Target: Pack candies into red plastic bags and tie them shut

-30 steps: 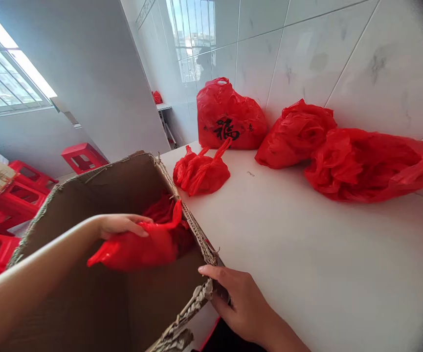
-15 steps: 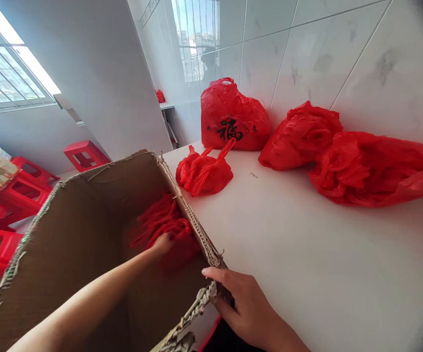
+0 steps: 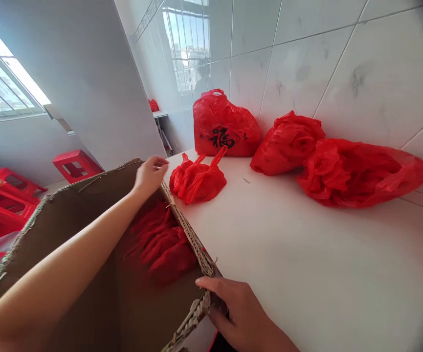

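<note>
A big brown cardboard box stands open against the edge of a white counter. Red plastic bags lie inside it along the right wall. My left hand hovers above the box's far corner, fingers loosely curled and holding nothing, close to a small knotted red bag on the counter. My right hand grips the torn near corner of the box.
Three larger filled red bags sit against the tiled wall: one with black characters, a middle one and a long one. Red plastic stools are stacked on the floor at left, below a window.
My left hand carried a red bag down into the box, left it there, then rose out to the far corner near the small knotted bag. My right hand stayed on the box corner.
</note>
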`<state>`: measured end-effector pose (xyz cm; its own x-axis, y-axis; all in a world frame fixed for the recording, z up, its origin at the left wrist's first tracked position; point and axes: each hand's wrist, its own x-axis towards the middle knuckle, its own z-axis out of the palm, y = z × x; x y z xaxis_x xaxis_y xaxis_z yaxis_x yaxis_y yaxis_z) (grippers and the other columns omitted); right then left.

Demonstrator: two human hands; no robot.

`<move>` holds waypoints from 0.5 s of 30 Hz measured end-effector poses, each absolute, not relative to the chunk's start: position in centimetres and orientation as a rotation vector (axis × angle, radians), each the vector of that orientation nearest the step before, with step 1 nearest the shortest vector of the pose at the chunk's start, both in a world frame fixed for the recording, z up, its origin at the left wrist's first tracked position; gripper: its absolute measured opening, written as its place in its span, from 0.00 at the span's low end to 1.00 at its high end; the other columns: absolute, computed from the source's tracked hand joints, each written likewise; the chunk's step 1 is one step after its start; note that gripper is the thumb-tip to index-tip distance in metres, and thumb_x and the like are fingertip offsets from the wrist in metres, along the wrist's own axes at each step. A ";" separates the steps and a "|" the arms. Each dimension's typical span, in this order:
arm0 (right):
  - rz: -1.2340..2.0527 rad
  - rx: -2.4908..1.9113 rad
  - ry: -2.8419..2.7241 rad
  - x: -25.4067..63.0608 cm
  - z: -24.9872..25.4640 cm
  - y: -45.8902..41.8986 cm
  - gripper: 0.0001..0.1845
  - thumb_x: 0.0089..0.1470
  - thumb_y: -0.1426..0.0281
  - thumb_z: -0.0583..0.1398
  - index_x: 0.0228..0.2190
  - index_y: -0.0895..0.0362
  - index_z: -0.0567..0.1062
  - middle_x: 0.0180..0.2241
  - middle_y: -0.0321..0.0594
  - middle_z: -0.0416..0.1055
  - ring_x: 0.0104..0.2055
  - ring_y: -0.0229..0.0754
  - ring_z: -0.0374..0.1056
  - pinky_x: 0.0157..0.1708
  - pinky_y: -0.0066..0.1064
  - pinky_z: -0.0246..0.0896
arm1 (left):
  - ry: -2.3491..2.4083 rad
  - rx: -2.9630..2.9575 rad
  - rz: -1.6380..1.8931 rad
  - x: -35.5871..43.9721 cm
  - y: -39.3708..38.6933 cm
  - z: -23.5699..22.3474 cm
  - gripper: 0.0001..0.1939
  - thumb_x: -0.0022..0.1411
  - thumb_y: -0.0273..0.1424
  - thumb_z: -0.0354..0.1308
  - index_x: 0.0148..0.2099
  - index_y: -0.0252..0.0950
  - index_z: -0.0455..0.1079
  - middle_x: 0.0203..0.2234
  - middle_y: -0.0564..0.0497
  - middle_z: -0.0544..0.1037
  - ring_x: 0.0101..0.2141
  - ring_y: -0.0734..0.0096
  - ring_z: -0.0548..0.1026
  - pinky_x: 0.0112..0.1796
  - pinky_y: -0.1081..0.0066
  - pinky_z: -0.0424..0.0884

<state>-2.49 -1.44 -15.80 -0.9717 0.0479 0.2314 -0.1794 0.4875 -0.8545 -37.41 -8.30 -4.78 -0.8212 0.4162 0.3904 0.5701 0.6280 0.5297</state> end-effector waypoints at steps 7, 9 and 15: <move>1.450 0.073 -2.522 -2.3 -15.6 -1.5 0.33 0.48 0.78 0.57 0.55 0.42 0.66 0.43 0.29 0.74 0.38 0.35 0.70 0.40 0.25 0.63 | -2.765 -1.053 -0.659 -34.0 2.1 -6.5 0.17 0.48 0.41 0.65 0.37 0.34 0.76 0.38 0.38 0.79 0.48 0.46 0.72 0.47 0.58 0.64; 1.441 0.079 -2.518 -2.3 -15.6 -1.5 0.33 0.48 0.78 0.58 0.55 0.42 0.66 0.41 0.29 0.74 0.36 0.35 0.70 0.39 0.24 0.63 | -2.796 -1.065 -0.659 -34.1 2.7 -6.5 0.12 0.51 0.36 0.62 0.34 0.32 0.77 0.36 0.38 0.79 0.46 0.47 0.74 0.46 0.59 0.65; 1.392 0.086 -2.550 -2.4 -15.6 -1.4 0.31 0.50 0.77 0.57 0.55 0.44 0.66 0.40 0.31 0.74 0.35 0.36 0.70 0.39 0.26 0.63 | -2.773 -1.153 -0.917 -33.5 -2.0 -2.2 0.15 0.58 0.36 0.54 0.44 0.36 0.75 0.37 0.48 0.80 0.40 0.59 0.77 0.41 0.65 0.71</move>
<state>-2.40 -1.38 -15.63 -0.9708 0.0606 0.2322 -0.1625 0.5459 -0.8220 -33.51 -1.96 -2.16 -0.7302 0.6482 0.2159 0.6492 0.5597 0.5151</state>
